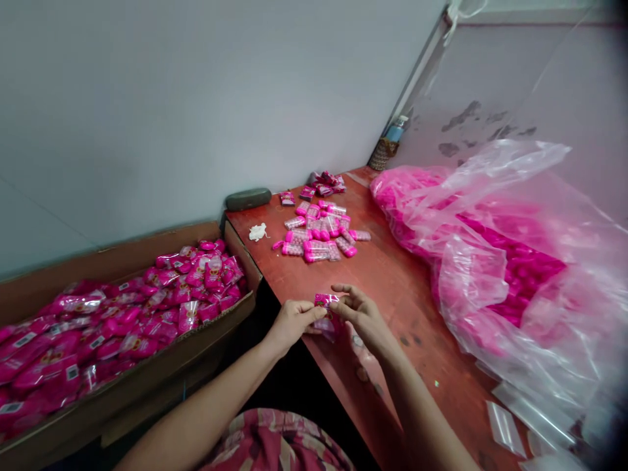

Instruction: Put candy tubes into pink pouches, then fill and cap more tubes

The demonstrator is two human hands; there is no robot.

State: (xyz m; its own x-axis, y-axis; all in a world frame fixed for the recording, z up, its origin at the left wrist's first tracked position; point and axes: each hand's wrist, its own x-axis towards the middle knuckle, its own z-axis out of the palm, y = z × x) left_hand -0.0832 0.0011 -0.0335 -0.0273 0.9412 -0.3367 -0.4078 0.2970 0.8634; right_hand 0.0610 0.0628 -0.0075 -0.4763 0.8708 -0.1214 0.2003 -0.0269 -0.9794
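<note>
Held in both hands, just above the edge of a worn red tabletop [415, 281]: one small clear-and-pink printed packet [326, 300], gripped between thumb and fingers of the left hand [296, 320], pinched also by the right hand [362, 309], partly covered by fingertips. Clock positions from that packet. At twelve, beyond the hands: a loose pile of short pink-and-clear cylinders [316, 250]; behind these, a heap of flat pink-and-dark printed sachets [324, 186]. At eleven: a crumpled white scrap [258, 231], then a smooth dark-grey oblong object [248, 199] against the pale wall [196, 98]. At one, in the far corner: a clear-and-blue bottle with white cap [395, 129], next to a brown woven-look holder [380, 156]; inside or behind, impossible to tell. At four: flat transparent plastic sleeves [505, 426]. Between two and three, blocking much of the tabletop: a large slack translucent plastic bag [473, 265], filled with glossy bright-pink pieces [530, 271]. At nine, beside the table: a long open brown cardboard carton [196, 230], heaped with shiny pink packets [152, 314]. Labels: black-and-white barcodes [72, 371] on several carton packets; pale lettering on the held packet, too small to read.
</note>
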